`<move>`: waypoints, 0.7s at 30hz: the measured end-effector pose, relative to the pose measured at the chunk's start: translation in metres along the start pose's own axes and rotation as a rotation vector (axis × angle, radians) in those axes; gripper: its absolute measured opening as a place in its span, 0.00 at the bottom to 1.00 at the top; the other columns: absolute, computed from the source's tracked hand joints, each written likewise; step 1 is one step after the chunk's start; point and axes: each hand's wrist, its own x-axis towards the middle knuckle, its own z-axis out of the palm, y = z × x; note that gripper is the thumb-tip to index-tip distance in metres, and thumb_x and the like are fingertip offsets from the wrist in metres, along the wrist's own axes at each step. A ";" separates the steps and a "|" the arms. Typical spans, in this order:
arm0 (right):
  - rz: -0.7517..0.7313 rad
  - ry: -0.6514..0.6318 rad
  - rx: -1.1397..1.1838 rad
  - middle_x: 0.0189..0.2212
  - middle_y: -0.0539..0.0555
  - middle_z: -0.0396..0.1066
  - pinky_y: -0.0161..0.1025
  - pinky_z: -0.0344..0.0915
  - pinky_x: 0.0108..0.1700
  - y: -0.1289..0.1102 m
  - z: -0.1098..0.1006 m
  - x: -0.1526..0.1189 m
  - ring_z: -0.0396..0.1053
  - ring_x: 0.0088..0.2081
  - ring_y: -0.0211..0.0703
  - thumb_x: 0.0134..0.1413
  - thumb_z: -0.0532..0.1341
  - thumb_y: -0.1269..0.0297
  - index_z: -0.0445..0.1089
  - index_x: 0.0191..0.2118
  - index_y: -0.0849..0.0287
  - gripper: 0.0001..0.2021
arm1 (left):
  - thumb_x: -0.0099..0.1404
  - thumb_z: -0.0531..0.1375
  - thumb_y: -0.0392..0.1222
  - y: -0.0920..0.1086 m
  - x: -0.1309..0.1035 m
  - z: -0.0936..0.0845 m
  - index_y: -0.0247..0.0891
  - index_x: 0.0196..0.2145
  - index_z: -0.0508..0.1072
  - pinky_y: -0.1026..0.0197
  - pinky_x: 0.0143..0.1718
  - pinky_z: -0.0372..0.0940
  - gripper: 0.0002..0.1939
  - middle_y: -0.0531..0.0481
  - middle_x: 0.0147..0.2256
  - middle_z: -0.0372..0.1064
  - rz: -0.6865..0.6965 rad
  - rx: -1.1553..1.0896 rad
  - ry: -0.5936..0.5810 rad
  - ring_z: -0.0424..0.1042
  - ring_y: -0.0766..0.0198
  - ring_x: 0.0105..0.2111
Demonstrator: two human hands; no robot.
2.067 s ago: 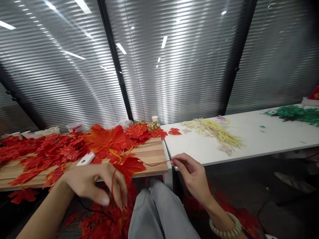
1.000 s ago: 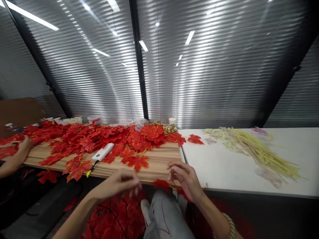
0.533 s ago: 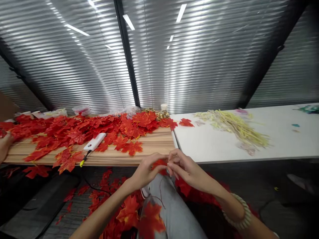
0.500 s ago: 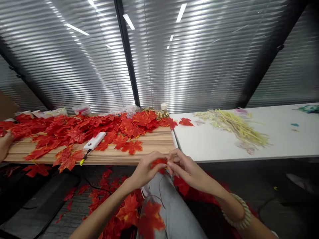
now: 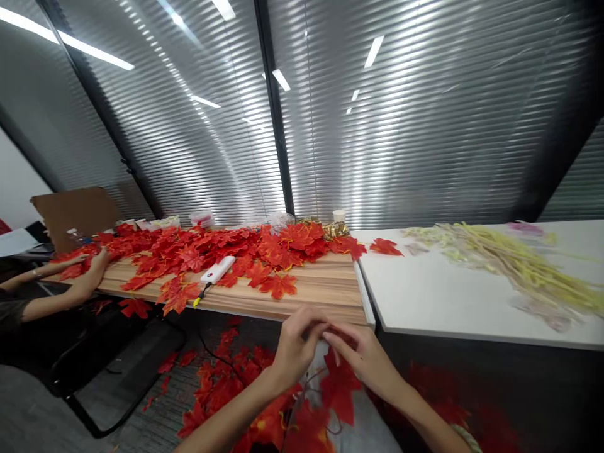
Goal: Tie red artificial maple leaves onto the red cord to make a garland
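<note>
My left hand (image 5: 299, 345) and my right hand (image 5: 362, 360) meet above my lap, with thumbs and fingertips pinched close together. A red artificial maple leaf (image 5: 340, 385) hangs just below the right fingers, which appear to pinch its top. What the left fingertips hold is too small to make out. A thin dark cord (image 5: 336, 431) loops below the hands near the leaf. More red maple leaves (image 5: 309, 428) lie on my lap, partly blurred and overlapped by my forearms.
Many red leaves (image 5: 189, 255) cover the wooden table (image 5: 325, 286), beside a white power bank (image 5: 218, 270) with a cable. Yellow stems (image 5: 514, 251) lie on the white table (image 5: 410, 296). Another person's arms (image 5: 82, 283) work at left. Leaves (image 5: 221, 384) litter the floor.
My view has swung left, bringing the other person's arms and a cardboard piece into sight. Both hands stay pinched together, and the leaf now hangs more plainly below them.
</note>
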 end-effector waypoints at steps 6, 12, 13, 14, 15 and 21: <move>0.026 -0.009 0.028 0.17 0.49 0.64 0.32 0.54 0.22 0.030 0.001 0.025 0.58 0.17 0.34 0.55 0.53 0.57 0.67 0.23 0.60 0.16 | 0.64 0.50 0.42 -0.066 0.014 -0.011 0.39 0.35 0.68 0.60 0.36 0.60 0.09 0.46 0.32 0.68 0.023 0.224 -0.138 0.67 0.61 0.34; 0.127 -0.023 0.118 0.19 0.49 0.65 0.30 0.50 0.17 0.076 -0.007 0.082 0.53 0.13 0.30 0.54 0.51 0.54 0.65 0.28 0.62 0.16 | 0.63 0.50 0.39 -0.154 0.059 -0.034 0.34 0.35 0.70 0.60 0.42 0.58 0.10 0.42 0.38 0.67 -0.360 0.592 0.064 0.66 0.59 0.40; 0.146 -0.020 0.117 0.19 0.49 0.65 0.30 0.50 0.16 0.084 -0.008 0.094 0.53 0.13 0.31 0.53 0.51 0.53 0.65 0.29 0.62 0.16 | 0.63 0.50 0.40 -0.163 0.066 -0.035 0.32 0.35 0.70 0.59 0.41 0.59 0.11 0.40 0.37 0.67 -0.408 0.612 0.090 0.67 0.57 0.39; 0.150 -0.018 0.099 0.18 0.48 0.64 0.30 0.49 0.17 0.091 -0.008 0.106 0.53 0.13 0.31 0.53 0.51 0.54 0.64 0.28 0.62 0.16 | 0.63 0.50 0.41 -0.171 0.072 -0.035 0.31 0.33 0.70 0.58 0.40 0.59 0.12 0.39 0.36 0.67 -0.448 0.623 0.117 0.67 0.56 0.38; 0.142 -0.011 0.073 0.17 0.48 0.63 0.30 0.49 0.17 0.098 -0.007 0.117 0.53 0.14 0.31 0.53 0.50 0.54 0.63 0.26 0.61 0.16 | 0.62 0.51 0.43 -0.176 0.078 -0.034 0.31 0.32 0.71 0.58 0.38 0.59 0.13 0.38 0.34 0.68 -0.477 0.627 0.143 0.68 0.55 0.36; 0.066 0.012 -0.026 0.15 0.47 0.58 0.31 0.52 0.23 0.127 0.000 0.175 0.55 0.19 0.33 0.51 0.52 0.59 0.58 0.18 0.60 0.15 | 0.61 0.52 0.45 -0.184 0.102 -0.017 0.33 0.27 0.71 0.60 0.33 0.59 0.14 0.42 0.28 0.70 -0.490 0.578 0.226 0.68 0.57 0.31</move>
